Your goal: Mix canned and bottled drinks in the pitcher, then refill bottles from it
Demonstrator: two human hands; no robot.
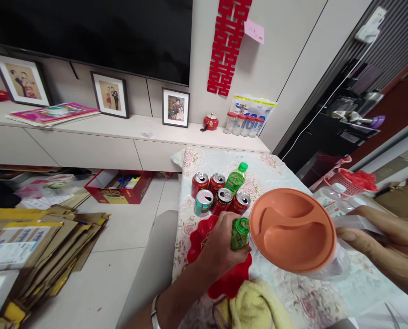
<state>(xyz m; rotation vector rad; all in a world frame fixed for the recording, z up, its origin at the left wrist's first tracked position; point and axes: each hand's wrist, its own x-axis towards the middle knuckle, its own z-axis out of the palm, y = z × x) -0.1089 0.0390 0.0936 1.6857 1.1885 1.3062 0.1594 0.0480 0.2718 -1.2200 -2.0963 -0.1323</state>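
Observation:
My left hand (221, 244) is wrapped round a green bottle (240, 234) above a red scalloped mat (229, 278). My right hand (385, 246) grips the handle of a clear pitcher (336, 267) with an orange lid (293, 230), tilted toward the camera. Behind my left hand stand several cans: a teal can (203, 203), with red cans (222, 201) around it. A second green bottle (236, 178) with a green cap stands upright beside them. Near the table's front lies a yellow towel (255, 306).
A flowered tablecloth (265, 173) covers the table. Beyond it, a white cabinet (121, 123) holds framed photos, a red pot (211, 122) and jars (243, 125). Flattened cardboard (53, 242) and a red box (121, 187) lie on the floor at left. A pink basket (348, 183) is at right.

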